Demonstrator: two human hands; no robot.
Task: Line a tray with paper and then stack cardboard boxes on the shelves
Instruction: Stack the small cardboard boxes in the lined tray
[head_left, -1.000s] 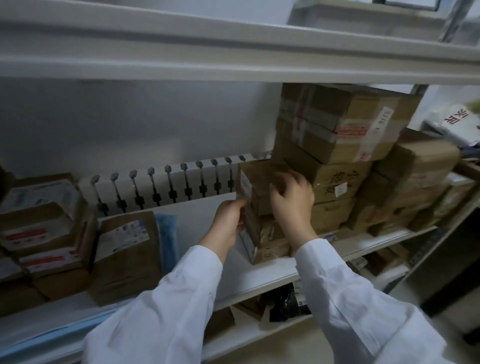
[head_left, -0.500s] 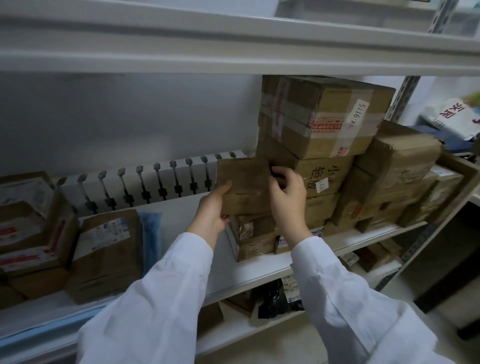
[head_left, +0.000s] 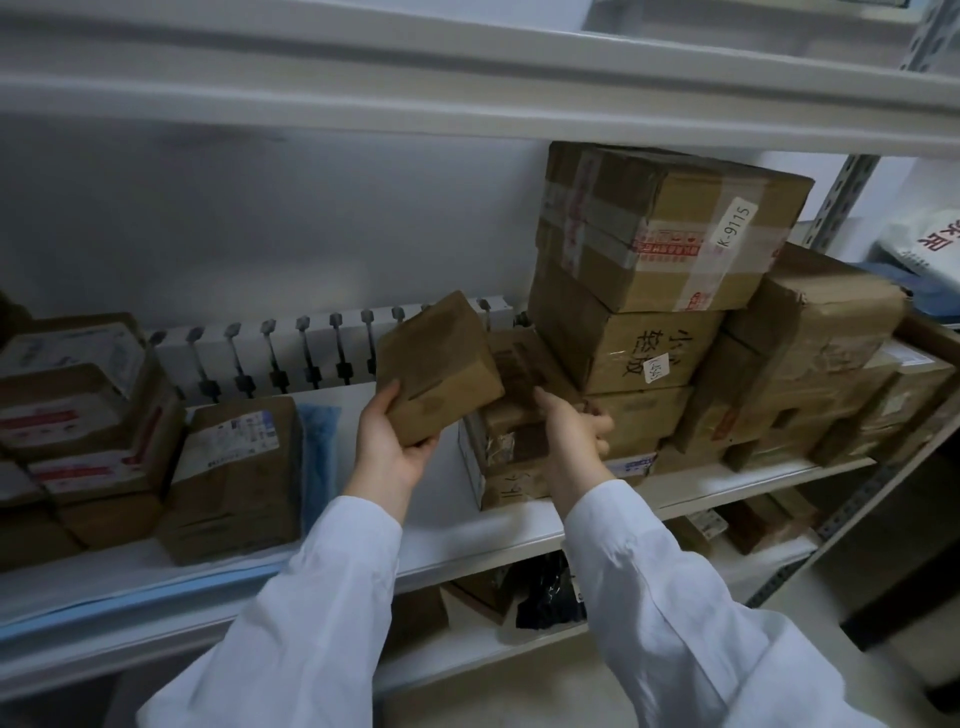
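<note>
A small tilted box (head_left: 436, 371) is clasped by left hand (head_left: 392, 447) fingers; right hand (head_left: 571, 434), seemingly half-open, steadies the stack (head_left: 511, 457) beside it; it should be levelled before release

A small brown cardboard box (head_left: 436, 371) is held tilted in the air above the white shelf (head_left: 363, 551), its near corner resting in the left hand (head_left: 392, 447). Just beside it on the right stands a short stack of small boxes (head_left: 511, 452), with the right hand (head_left: 569, 434) against its top one. Further right, a high pile of bigger taped boxes (head_left: 649, 291) fills the shelf. At the left end, more labelled boxes (head_left: 150, 441) are stacked.
</note>
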